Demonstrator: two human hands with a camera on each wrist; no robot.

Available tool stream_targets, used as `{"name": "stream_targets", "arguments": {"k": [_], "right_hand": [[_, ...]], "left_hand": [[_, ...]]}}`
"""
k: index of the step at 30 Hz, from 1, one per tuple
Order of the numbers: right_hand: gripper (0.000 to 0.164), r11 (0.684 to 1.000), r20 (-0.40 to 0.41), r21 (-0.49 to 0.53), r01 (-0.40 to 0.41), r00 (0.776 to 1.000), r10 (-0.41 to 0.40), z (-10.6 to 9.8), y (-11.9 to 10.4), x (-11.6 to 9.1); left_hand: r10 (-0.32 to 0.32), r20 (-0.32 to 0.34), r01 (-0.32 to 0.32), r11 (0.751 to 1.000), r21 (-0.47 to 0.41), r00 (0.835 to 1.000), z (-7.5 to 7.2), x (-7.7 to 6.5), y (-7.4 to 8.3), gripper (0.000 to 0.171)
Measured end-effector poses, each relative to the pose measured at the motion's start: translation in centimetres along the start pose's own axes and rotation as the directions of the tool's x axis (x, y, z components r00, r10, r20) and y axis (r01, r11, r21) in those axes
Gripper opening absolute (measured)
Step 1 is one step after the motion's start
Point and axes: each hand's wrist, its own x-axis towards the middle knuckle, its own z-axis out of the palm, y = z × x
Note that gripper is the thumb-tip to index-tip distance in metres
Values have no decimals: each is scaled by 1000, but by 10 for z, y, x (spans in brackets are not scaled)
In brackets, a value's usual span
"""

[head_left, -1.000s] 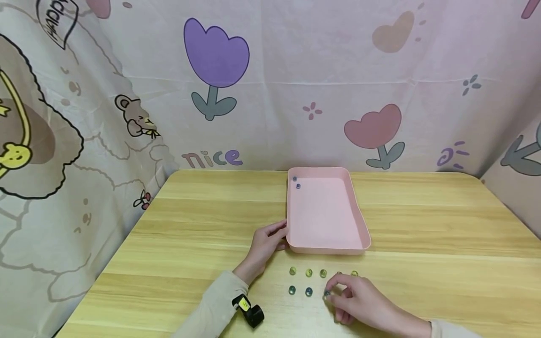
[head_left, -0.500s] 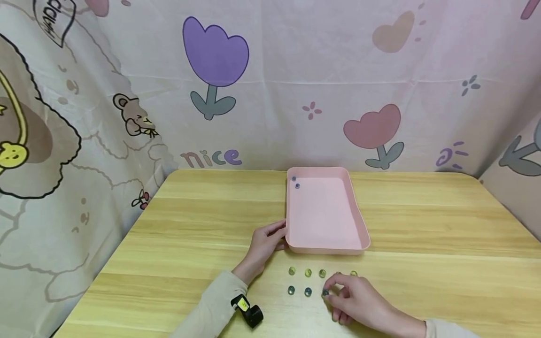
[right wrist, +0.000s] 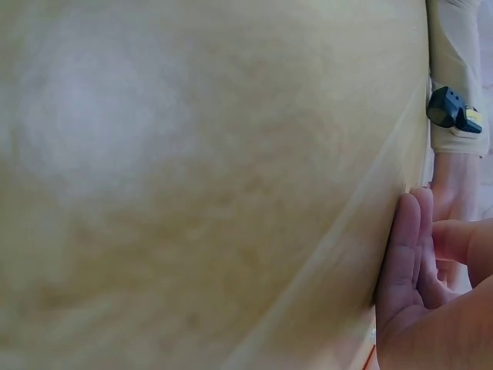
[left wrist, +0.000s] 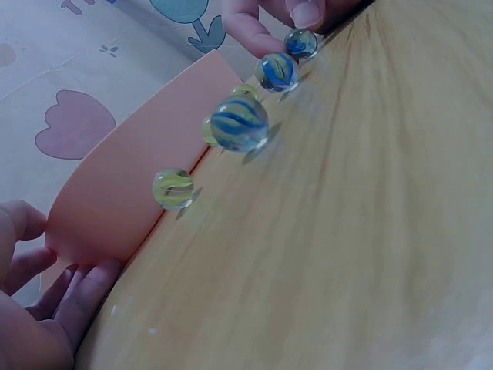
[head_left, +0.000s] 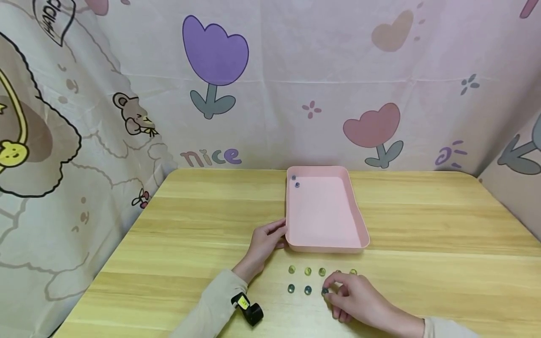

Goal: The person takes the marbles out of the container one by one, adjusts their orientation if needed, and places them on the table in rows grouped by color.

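Observation:
My right hand (head_left: 359,298) pinches a blue glass marble (head_left: 325,291) between thumb and index finger, low over the table at the row's right end. Two more blue marbles sit to its left, the nearer one (head_left: 308,290) right beside the fingertips. Behind them runs a row of several yellow marbles (head_left: 307,271), one partly covered by the right hand. My left hand (head_left: 263,244) rests its fingers against the left wall of a pink tray (head_left: 325,249), near the front corner. In the left wrist view, those fingers (left wrist: 88,289) touch the tray's outer wall.
Two small blue marbles (head_left: 297,185) lie in the tray's back left corner. The wooden table (head_left: 190,225) meets a printed cloth (head_left: 287,94) at the back. A black wrist camera (head_left: 251,313) sits on the left sleeve.
Both hands keep almost the same places. The pinched blue marble stays at the right fingertips, and the whole head view shifts only slightly.

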Motion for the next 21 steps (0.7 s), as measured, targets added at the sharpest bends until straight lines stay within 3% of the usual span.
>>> {"name": "stream_targets", "arguments": {"k": [21], "right_hand": [[17, 1000, 2, -3, -15, 1000, 15, -1, -2, -1]], "left_hand": [[-21, -4, 21, 1000, 9, 1000, 1, 0, 3, 38]]}}
